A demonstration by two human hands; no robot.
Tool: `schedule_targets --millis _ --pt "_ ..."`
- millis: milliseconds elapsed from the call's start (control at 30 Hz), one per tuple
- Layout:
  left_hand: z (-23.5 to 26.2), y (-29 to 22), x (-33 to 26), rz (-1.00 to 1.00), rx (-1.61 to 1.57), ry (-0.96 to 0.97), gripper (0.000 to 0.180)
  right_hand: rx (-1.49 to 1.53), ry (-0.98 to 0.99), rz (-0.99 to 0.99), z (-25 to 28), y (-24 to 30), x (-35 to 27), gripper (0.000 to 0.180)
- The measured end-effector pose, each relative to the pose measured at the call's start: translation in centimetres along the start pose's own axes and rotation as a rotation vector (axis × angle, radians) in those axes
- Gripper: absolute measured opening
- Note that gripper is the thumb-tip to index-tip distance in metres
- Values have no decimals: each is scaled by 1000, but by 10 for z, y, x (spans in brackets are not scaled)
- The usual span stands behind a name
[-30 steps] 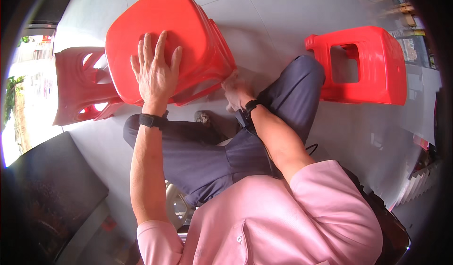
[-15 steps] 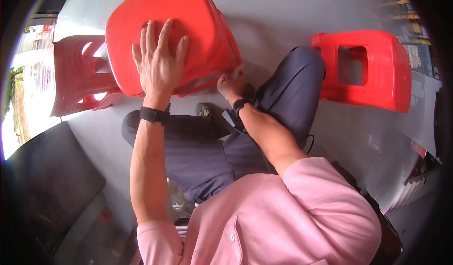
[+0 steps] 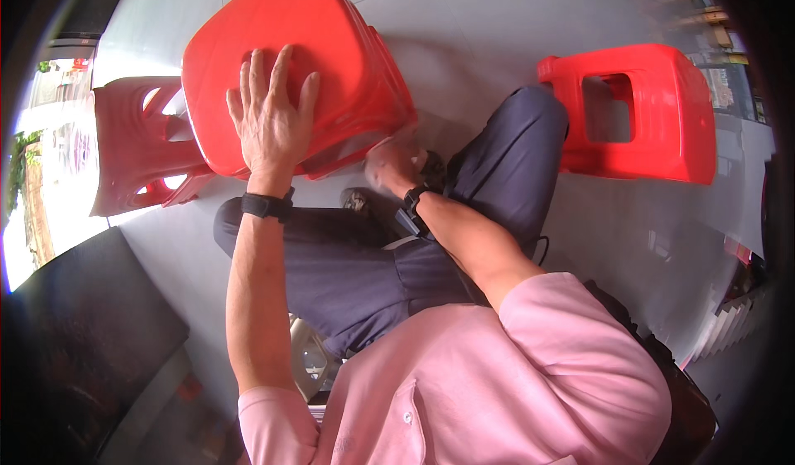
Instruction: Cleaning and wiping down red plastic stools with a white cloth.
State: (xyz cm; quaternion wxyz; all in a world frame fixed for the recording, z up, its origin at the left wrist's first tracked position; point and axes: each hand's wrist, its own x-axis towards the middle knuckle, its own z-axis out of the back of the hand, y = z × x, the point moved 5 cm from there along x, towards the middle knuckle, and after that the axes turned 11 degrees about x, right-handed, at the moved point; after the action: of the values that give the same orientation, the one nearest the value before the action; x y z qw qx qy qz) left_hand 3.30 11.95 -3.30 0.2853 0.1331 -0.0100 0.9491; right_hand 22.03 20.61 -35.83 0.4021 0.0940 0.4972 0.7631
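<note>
A red plastic stool [image 3: 281, 18] stands in front of me, its smooth seat facing up. My left hand [image 3: 273, 125] lies flat on that seat with the fingers spread. Low by the stool's near right side is my right hand [image 3: 392, 165], smeared by motion; its fingers do not show clearly, nor whether it holds anything. Dark bands circle both wrists, and a small dark device [image 3: 411, 219] sits at the right one.
To the left a darker red stool [image 3: 141, 146] lies on its side. Another red stool [image 3: 654, 117] is right of my knee. Grey floor [image 3: 464, 9] spreads around. A black panel [image 3: 91, 324] is at lower left, and wooden slats [image 3: 704, 18] are at the far right.
My right hand has shifted slightly left and down beside the stool and is more blurred. My left hand stays flat on the seat. The whole view has shifted a little.
</note>
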Motion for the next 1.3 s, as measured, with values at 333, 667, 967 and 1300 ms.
schedule_targets --millis 333,667,967,1300 --pt "13 35 -14 47 81 -3 62 -10 214 -230 54 86 6 38" --pt "4 35 -18 29 84 -19 61 -381 348 -66 -41 33 18 30" --pt "0 4 0 -8 29 -14 61 24 -89 290 16 13 21 9" --pt "1 5 -1 -14 4 -13 61 -224 -84 471 32 41 -6 19"
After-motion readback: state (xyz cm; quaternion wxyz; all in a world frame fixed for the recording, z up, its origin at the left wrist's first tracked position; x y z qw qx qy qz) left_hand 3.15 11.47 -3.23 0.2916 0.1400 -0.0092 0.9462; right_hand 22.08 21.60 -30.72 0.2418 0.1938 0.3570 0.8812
